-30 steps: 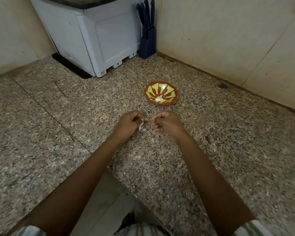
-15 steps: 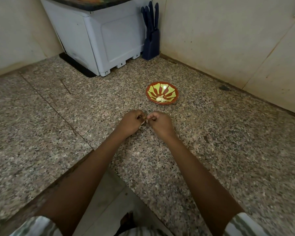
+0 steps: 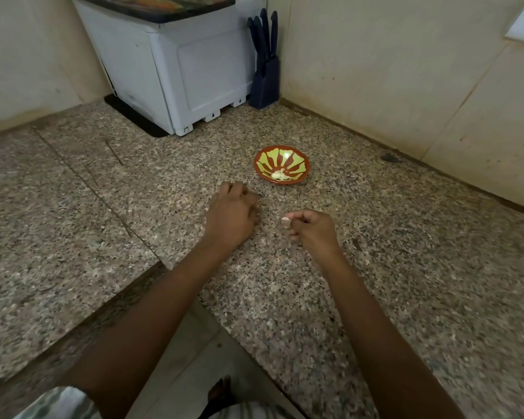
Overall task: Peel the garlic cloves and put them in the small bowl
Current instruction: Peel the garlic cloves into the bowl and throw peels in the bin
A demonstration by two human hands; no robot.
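Speckled granite makes up the counter (image 3: 406, 267), which runs into a corner at the far side. Two bare forearms reach over it from the near edge.

The left hand (image 3: 232, 216) lies palm down, low over the stone, with the back of the hand facing up. Its fingers are bent and curled under, the tips at or on the counter. Whatever may be beneath them is hidden, so I cannot tell whether it holds anything.

The right hand (image 3: 312, 229) sits just to the right of it, the two hands close but apart. Its fingers are curled in, and the thumb and forefinger pinch a small pale garlic clove (image 3: 285, 220) at their tips. The clove points left, towards the other hand, and is held just above the counter.

A small bowl (image 3: 297, 160), red with yellow-green rays, stands on the counter a little beyond both hands. Some peeled cloves (image 3: 280, 176) lie at the bottom of it, on its near side.

Farther back, a white appliance (image 3: 179, 65) sits in the corner, with a dark blue knife block (image 3: 265, 83) just to its right, against the cream wall (image 3: 375, 71). A patterned sleeve (image 3: 58, 403) shows at the near left edge.
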